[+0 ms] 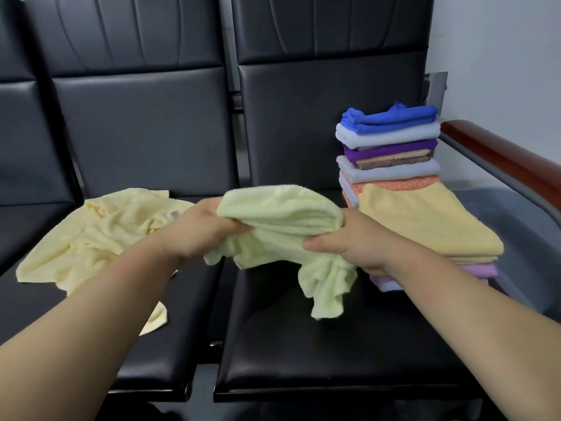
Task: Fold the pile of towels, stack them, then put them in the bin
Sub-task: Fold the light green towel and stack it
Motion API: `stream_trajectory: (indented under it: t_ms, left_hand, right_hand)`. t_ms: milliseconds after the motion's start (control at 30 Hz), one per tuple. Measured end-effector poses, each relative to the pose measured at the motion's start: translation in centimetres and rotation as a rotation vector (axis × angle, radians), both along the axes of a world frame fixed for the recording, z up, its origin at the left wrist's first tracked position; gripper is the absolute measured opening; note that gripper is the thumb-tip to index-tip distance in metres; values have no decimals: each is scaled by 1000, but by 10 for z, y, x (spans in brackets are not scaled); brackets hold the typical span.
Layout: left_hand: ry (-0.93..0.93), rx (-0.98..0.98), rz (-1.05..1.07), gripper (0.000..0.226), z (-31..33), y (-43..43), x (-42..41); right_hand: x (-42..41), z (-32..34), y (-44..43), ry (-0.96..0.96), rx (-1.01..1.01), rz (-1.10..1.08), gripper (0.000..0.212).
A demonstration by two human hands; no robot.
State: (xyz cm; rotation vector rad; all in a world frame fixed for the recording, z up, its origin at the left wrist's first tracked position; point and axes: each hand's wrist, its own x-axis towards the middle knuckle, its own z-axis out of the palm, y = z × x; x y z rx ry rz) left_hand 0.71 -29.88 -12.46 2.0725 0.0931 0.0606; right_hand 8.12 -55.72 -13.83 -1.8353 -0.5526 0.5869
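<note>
Now left hand and right hand grip the bunched green towel; better find two corners and shake it flat.

two black padded seats stand side by side before me. on the left seat lies a crumpled pale yellow towel. the right seat carries two stacks of folded towels by the armrest: the near stack, and the taller far stack right behind it.
</note>
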Motion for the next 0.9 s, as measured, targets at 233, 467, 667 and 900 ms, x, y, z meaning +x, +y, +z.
stream_trajectory:
  t_ms: [233, 467, 667, 900]
  left_hand:
    - [-47, -279, -98, 6, 5, -19, -1]
    - [128, 499, -31, 18, 4, 0, -1]
    - [7, -177, -31, 20, 5, 13, -2]
    - [4, -599, -226, 49, 3, 4, -2]
  right_hand:
    - [-2, 0, 9, -264, -491, 1, 15]
    - [11, -8, 2, -164, -196, -100, 7]
    - [3, 3, 1, 17, -34, 70, 25]
    - [0, -3, 7, -272, -464, -64, 11]
